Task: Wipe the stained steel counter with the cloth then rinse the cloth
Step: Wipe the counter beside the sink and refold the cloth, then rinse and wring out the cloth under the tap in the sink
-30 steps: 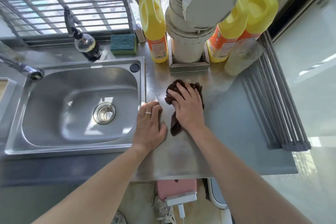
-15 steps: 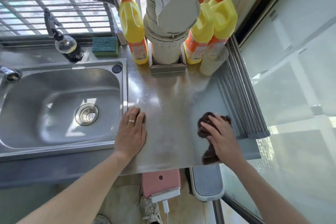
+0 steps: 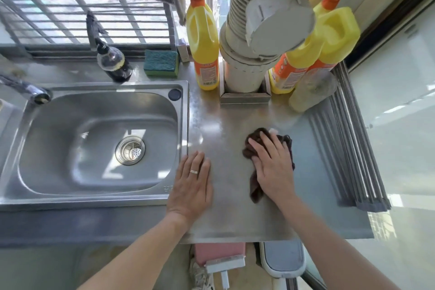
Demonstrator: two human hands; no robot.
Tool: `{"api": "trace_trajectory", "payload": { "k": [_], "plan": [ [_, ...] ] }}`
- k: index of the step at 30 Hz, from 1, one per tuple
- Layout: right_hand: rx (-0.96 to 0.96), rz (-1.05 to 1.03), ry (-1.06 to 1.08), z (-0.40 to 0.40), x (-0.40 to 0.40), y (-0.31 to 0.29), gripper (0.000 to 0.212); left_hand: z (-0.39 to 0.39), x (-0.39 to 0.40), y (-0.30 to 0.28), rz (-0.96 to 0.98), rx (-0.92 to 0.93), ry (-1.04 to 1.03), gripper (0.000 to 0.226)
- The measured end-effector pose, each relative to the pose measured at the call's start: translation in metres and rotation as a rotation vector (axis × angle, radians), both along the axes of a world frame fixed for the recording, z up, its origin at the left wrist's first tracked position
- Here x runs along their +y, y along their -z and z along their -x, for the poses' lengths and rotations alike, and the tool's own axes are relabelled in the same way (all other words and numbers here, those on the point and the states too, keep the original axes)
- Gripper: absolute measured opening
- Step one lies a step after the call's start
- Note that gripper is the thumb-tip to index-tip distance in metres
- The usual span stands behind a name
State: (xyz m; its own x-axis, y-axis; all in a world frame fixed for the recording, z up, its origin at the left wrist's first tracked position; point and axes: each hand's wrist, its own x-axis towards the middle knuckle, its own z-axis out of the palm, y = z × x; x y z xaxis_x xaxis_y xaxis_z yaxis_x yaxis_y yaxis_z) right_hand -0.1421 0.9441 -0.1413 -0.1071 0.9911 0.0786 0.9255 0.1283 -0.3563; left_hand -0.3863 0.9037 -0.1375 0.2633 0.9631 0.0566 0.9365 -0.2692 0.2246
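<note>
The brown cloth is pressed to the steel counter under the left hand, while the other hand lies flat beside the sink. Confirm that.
Not quite. The head view shows the right hand pressing the brown cloth onto the steel counter. The left hand, wearing a ring, is the one lying flat beside the sink.

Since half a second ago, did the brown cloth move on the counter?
Yes. The cloth under the right hand went away from the ribbed mat, toward the sink.
</note>
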Motion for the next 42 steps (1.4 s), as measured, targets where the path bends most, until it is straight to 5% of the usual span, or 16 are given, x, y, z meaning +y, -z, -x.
{"api": "trace_trajectory", "payload": {
  "k": [10, 19, 25, 27, 29, 33, 42],
  "plan": [
    [0.166, -0.026, -0.224, 0.115, 0.106, 0.007, 0.041, 0.000, 0.002, -0.002, -0.002, -0.064, -0.028, 0.050],
    [0.152, 0.123, -0.377, 0.111, 0.029, -0.025, 0.038, 0.022, -0.003, -0.012, 0.016, -0.293, 0.087, 0.019],
    [0.236, 0.529, -0.227, 0.105, 0.010, -0.062, 0.024, 0.112, -0.025, -0.044, 0.023, -0.140, 0.039, 0.017],
    [0.386, 0.648, -0.016, 0.113, 0.005, -0.076, 0.017, 0.151, -0.029, -0.055, 0.052, -0.151, -0.068, 0.017],
    [0.738, 0.723, 0.241, 0.136, 0.003, -0.093, 0.011, 0.190, -0.030, -0.063, 0.109, -0.152, -0.173, 0.019],
    [1.213, 0.842, 0.398, 0.205, 0.011, -0.109, 0.041, 0.252, -0.027, -0.074, 0.252, -0.211, -0.278, 0.026],
    [1.352, 0.985, 0.399, 0.375, 0.048, -0.114, 0.041, 0.342, 0.023, -0.080, 0.341, -0.364, -0.454, 0.023]
  ]
}}
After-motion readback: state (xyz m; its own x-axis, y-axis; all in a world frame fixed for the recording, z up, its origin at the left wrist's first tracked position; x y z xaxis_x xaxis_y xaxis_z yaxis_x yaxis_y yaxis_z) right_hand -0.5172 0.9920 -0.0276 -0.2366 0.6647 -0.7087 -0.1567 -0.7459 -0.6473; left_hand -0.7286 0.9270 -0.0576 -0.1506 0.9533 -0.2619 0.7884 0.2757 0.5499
